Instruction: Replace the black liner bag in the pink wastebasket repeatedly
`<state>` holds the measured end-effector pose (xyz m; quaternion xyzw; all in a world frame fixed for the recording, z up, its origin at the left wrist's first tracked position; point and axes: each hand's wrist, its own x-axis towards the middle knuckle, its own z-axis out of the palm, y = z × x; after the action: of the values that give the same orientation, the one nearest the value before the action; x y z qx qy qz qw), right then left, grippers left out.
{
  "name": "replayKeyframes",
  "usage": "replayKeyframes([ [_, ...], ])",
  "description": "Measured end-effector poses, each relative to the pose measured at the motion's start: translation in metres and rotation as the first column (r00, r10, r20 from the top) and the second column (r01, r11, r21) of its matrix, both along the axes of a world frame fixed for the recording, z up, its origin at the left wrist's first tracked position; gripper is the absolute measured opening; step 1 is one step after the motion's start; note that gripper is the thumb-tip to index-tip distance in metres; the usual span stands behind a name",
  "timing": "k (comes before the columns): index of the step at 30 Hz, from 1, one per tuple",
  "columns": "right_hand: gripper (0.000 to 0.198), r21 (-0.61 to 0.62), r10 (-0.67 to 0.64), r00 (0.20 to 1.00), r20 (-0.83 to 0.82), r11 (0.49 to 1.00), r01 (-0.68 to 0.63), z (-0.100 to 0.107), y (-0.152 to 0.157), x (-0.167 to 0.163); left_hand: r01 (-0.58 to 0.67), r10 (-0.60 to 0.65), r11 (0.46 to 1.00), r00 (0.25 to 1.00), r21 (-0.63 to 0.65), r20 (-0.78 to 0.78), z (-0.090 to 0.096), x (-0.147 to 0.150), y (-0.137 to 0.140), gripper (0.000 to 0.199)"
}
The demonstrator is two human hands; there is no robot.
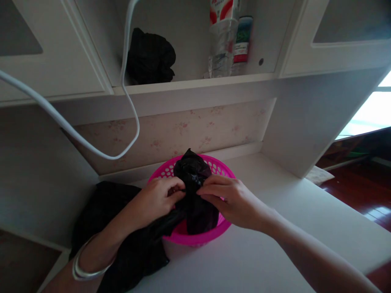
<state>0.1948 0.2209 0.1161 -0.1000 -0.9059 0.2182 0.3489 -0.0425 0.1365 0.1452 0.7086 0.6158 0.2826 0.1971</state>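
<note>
A black plastic bag [203, 215] lies bunched in and over a round pink perforated basket [224, 162]. My left hand [163, 195], with a bangle at its wrist, pinches the bag's plastic on the left side. Facing it, my right hand [226, 195] is closed on the same bag with fingertips together. The two hands are a short way apart, above the basket's middle. More black plastic [143, 252] spreads over the surface under my left forearm; whether it is one piece with the bag I cannot tell.
The basket stands on a white desktop [259, 252] below a white shelf [195, 83]. Up there are a black bundle [151, 57], a clear plastic bottle [221, 49] and a can [243, 38]. A white cable [76, 136] hangs in front at the left. Side panels [311, 122] flank the desktop.
</note>
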Motion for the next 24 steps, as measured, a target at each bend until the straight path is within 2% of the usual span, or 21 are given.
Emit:
replayKeyframes([
  [2,0.021,-0.017,-0.041,0.999,-0.023,0.999,0.040,0.000,0.002,0.012,-0.186,0.193,0.971,0.981,0.150,-0.035,-0.001,-0.017,0.001,0.015],
  [3,0.020,-0.038,-0.060,0.998,-0.017,0.998,0.059,0.000,0.002,0.019,-0.296,0.307,0.931,0.952,0.212,-0.021,-0.002,-0.026,0.001,0.017],
  [5,0.019,-0.088,-0.057,0.998,0.010,0.994,0.058,0.001,0.002,0.031,-0.472,0.478,0.843,0.877,0.260,0.044,-0.004,-0.040,-0.001,0.020],
  [6,0.018,-0.111,-0.047,0.999,0.026,0.993,0.050,0.002,0.001,0.036,-0.503,0.501,0.827,0.862,0.249,0.078,-0.005,-0.042,-0.004,0.022],
  [8,0.006,-0.142,-0.055,0.997,0.054,0.988,0.063,0.004,-0.002,0.037,-0.450,0.427,0.862,0.892,0.234,0.146,-0.007,-0.037,-0.009,0.024],
  [9,0.017,-0.153,-0.072,0.995,0.070,0.985,0.082,0.006,-0.003,0.035,-0.380,0.344,0.894,0.921,0.236,0.181,-0.007,-0.031,-0.011,0.026],
  [11,0.056,-0.175,-0.124,0.987,0.106,0.975,0.141,0.011,-0.006,0.024,-0.237,0.185,0.942,0.958,0.239,0.221,-0.007,-0.015,-0.013,0.037],
  [12,0.063,-0.179,-0.142,0.982,0.126,0.970,0.163,0.013,-0.007,0.018,-0.186,0.136,0.954,0.967,0.234,0.213,-0.007,-0.008,-0.014,0.043],
  [13,0.056,-0.173,-0.139,0.980,0.140,0.971,0.162,0.014,-0.007,0.013,-0.149,0.106,0.962,0.977,0.229,0.186,-0.006,-0.003,-0.014,0.043],
  [15,0.024,-0.147,-0.089,0.988,0.126,0.983,0.107,0.014,-0.005,0.010,-0.156,0.114,0.961,0.975,0.227,0.188,-0.004,-0.002,-0.014,0.028],
  [16,0.018,-0.142,-0.048,0.994,0.094,0.988,0.061,0.013,-0.002,0.013,-0.223,0.157,0.947,0.949,0.231,0.274,-0.004,-0.007,-0.014,0.019],
  [17,0.018,-0.156,-0.013,0.999,0.037,0.988,0.018,0.011,0.000,0.020,-0.322,0.210,0.917,0.892,0.235,0.401,-0.004,-0.015,-0.015,0.011],
  [19,0.012,-0.252,-0.011,0.992,-0.127,0.967,-0.021,0.003,0.005,0.041,-0.521,0.287,0.834,0.690,0.181,0.665,-0.003,-0.035,-0.019,0.008],
  [20,0.010,-0.320,-0.036,0.975,-0.217,0.947,-0.036,-0.002,0.007,0.054,-0.579,0.298,0.804,0.591,0.137,0.750,-0.003,-0.046,-0.021,0.009],
  [21,0.007,-0.379,-0.044,0.959,-0.282,0.923,-0.069,-0.007,0.008,0.068,-0.604,0.300,0.790,0.525,0.100,0.796,-0.003,-0.055,-0.024,0.008],
  [22,0.007,-0.419,-0.018,0.950,-0.310,0.900,-0.120,-0.011,0.008,0.081,-0.603,0.304,0.795,0.490,0.066,0.817,-0.003,-0.061,-0.027,0.008],
  [24,0.006,-0.462,0.173,0.958,-0.227,0.847,-0.262,-0.017,0.004,0.104,-0.583,0.299,0.812,0.400,-0.012,0.866,-0.002,-0.065,-0.034,0.016],
])
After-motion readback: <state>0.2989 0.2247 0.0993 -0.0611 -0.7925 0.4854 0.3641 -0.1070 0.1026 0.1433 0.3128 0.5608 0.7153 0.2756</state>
